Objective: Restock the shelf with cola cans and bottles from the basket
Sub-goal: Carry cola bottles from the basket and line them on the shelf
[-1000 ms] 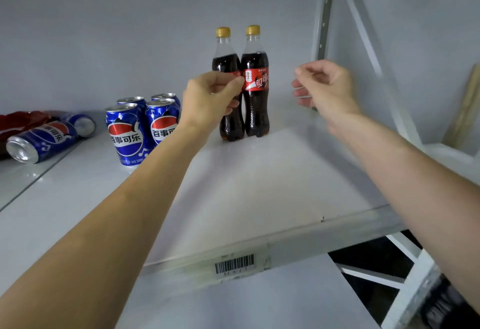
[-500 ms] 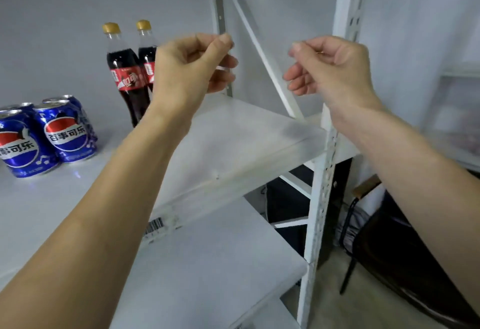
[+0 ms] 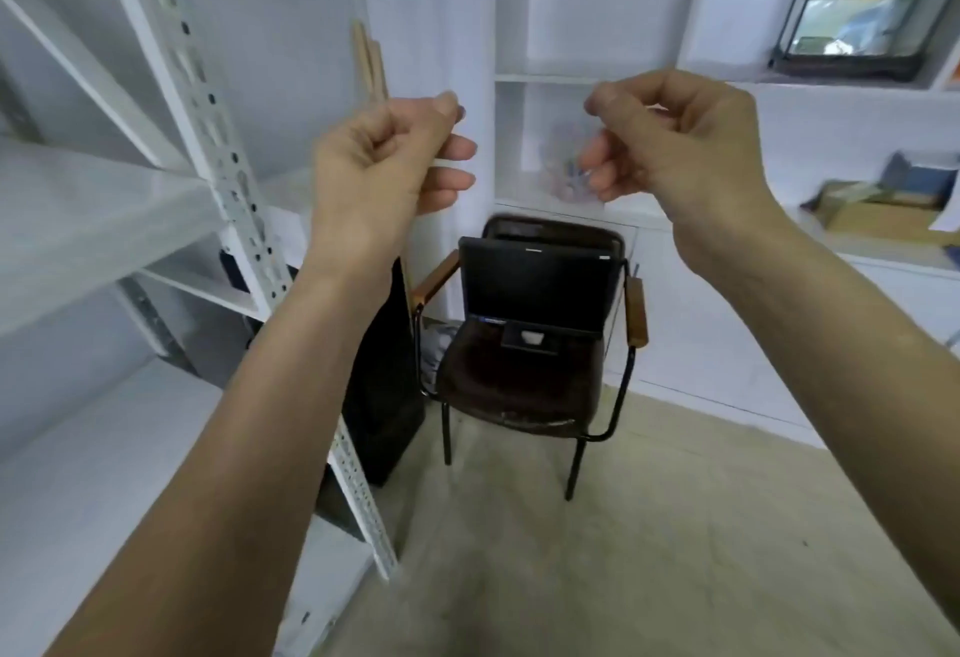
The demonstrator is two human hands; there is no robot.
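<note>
My left hand (image 3: 387, 157) and my right hand (image 3: 670, 137) are raised side by side at chest height, fingers loosely curled, with nothing in either. The white metal shelf (image 3: 78, 220) lies at the left edge of the view, to the left of my left forearm. No cans, bottles or basket are in view now.
The shelf's perforated upright post (image 3: 228, 178) runs down past my left arm. A dark chair (image 3: 524, 381) with a black laptop (image 3: 535, 293) on its seat stands ahead on the floor. White wall shelving (image 3: 597, 79) at the back holds a glass case (image 3: 857, 7) and boxes (image 3: 883, 209).
The view has swung right, away from the shelf with its cola bottles and cans, which have left the frame. Both hands stay raised and curled, holding nothing.
</note>
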